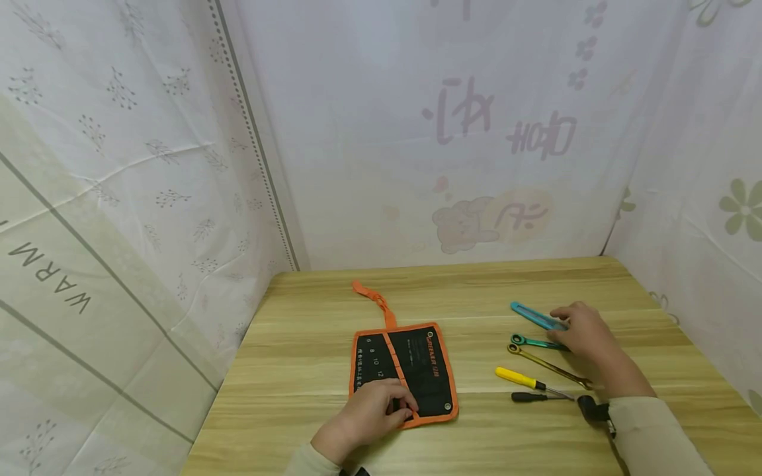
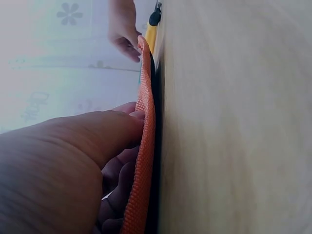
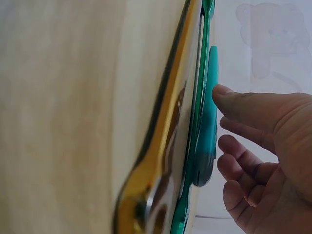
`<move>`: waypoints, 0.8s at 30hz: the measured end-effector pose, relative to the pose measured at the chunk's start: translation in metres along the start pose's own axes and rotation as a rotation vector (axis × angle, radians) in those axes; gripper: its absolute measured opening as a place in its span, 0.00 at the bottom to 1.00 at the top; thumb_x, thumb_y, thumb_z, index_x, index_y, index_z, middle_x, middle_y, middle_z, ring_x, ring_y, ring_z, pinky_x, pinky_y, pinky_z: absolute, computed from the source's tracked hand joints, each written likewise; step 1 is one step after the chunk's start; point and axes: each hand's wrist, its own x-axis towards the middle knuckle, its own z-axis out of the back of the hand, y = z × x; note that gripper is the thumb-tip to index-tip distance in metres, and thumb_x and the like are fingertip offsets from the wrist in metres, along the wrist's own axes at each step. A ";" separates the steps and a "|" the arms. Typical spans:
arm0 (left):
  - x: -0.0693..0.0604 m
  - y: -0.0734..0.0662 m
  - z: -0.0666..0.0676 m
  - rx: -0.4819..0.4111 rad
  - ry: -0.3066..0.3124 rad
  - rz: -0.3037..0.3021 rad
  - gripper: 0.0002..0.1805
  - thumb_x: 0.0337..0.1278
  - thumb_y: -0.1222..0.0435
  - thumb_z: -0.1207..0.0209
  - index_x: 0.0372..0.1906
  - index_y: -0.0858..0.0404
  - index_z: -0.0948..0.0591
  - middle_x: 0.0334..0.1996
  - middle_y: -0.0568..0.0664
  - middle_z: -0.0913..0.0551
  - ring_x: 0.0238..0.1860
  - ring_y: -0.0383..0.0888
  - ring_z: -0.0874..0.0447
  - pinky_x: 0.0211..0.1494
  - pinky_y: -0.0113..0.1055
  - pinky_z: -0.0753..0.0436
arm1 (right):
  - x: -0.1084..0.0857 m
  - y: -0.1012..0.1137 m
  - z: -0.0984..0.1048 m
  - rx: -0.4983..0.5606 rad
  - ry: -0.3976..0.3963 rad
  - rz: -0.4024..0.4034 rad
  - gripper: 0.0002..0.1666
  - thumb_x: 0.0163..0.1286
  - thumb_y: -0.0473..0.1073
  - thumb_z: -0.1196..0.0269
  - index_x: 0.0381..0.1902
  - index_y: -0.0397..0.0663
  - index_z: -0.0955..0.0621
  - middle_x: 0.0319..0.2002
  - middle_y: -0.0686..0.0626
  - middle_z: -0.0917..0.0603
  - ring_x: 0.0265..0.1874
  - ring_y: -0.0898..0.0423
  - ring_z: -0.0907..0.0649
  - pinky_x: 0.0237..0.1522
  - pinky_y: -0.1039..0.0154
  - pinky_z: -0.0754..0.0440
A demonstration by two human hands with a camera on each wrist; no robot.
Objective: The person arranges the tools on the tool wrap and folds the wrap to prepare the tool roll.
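Note:
A black tool pouch with orange trim lies flat on the table. My left hand is at its near edge, thumb and forefinger pinching the orange pocket edge; the left wrist view shows the thumb against the orange trim. To the right, my right hand hovers around the near end of a teal utility knife. In the right wrist view its thumb is close to the knife, and the other fingers are loosely bent beyond it. A green ratchet wrench lies beside the knife, partly hidden by the hand.
Nearer the front are a gold ratchet wrench, a yellow-handled screwdriver and a black-handled screwdriver. An orange strap extends from the pouch's far edge. Printed curtains hang behind and beside the wooden table.

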 end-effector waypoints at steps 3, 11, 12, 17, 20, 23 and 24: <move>0.000 -0.001 0.000 -0.002 0.001 0.008 0.07 0.71 0.59 0.32 0.41 0.39 0.12 0.32 0.26 0.22 0.20 0.26 0.29 0.25 0.25 0.26 | -0.001 -0.002 0.002 -0.002 0.000 -0.008 0.31 0.65 0.45 0.25 0.59 0.29 0.18 0.50 0.31 0.20 0.46 0.34 0.21 0.43 0.38 0.20; 0.000 0.001 -0.001 0.009 -0.005 0.006 0.07 0.70 0.60 0.32 0.40 0.40 0.12 0.33 0.26 0.23 0.23 0.26 0.29 0.28 0.24 0.26 | 0.000 -0.007 0.003 0.027 0.067 -0.045 0.29 0.67 0.43 0.25 0.57 0.26 0.18 0.45 0.35 0.17 0.43 0.39 0.18 0.44 0.39 0.20; 0.000 0.001 -0.001 0.012 -0.008 0.001 0.07 0.70 0.60 0.32 0.40 0.39 0.12 0.33 0.26 0.23 0.23 0.25 0.29 0.28 0.24 0.26 | 0.000 -0.007 0.002 0.024 0.068 -0.043 0.29 0.67 0.43 0.26 0.57 0.26 0.18 0.45 0.35 0.17 0.43 0.38 0.18 0.45 0.38 0.20; 0.000 0.002 -0.002 0.022 -0.021 -0.012 0.06 0.70 0.58 0.32 0.40 0.39 0.12 0.33 0.26 0.23 0.25 0.25 0.29 0.29 0.24 0.26 | 0.000 -0.007 0.003 0.026 0.075 -0.047 0.29 0.67 0.43 0.26 0.57 0.25 0.18 0.46 0.34 0.17 0.44 0.38 0.18 0.46 0.37 0.20; 0.000 0.003 -0.003 0.023 -0.025 -0.012 0.07 0.70 0.58 0.32 0.39 0.38 0.13 0.33 0.26 0.23 0.26 0.25 0.28 0.30 0.24 0.26 | 0.001 -0.007 0.003 0.027 0.084 -0.060 0.30 0.67 0.44 0.26 0.58 0.25 0.19 0.46 0.34 0.17 0.44 0.38 0.17 0.46 0.38 0.20; 0.000 0.003 -0.003 0.021 -0.028 -0.010 0.07 0.70 0.58 0.32 0.39 0.38 0.13 0.33 0.26 0.23 0.26 0.25 0.28 0.30 0.24 0.26 | 0.001 -0.007 0.003 0.026 0.085 -0.066 0.30 0.68 0.44 0.26 0.58 0.26 0.19 0.47 0.34 0.17 0.44 0.38 0.17 0.45 0.38 0.20; 0.000 0.003 -0.003 0.021 -0.029 -0.010 0.07 0.70 0.58 0.31 0.39 0.38 0.13 0.33 0.26 0.23 0.25 0.25 0.28 0.30 0.24 0.26 | 0.001 -0.007 0.003 0.024 0.084 -0.065 0.30 0.68 0.44 0.26 0.58 0.26 0.18 0.47 0.34 0.17 0.44 0.38 0.17 0.46 0.38 0.20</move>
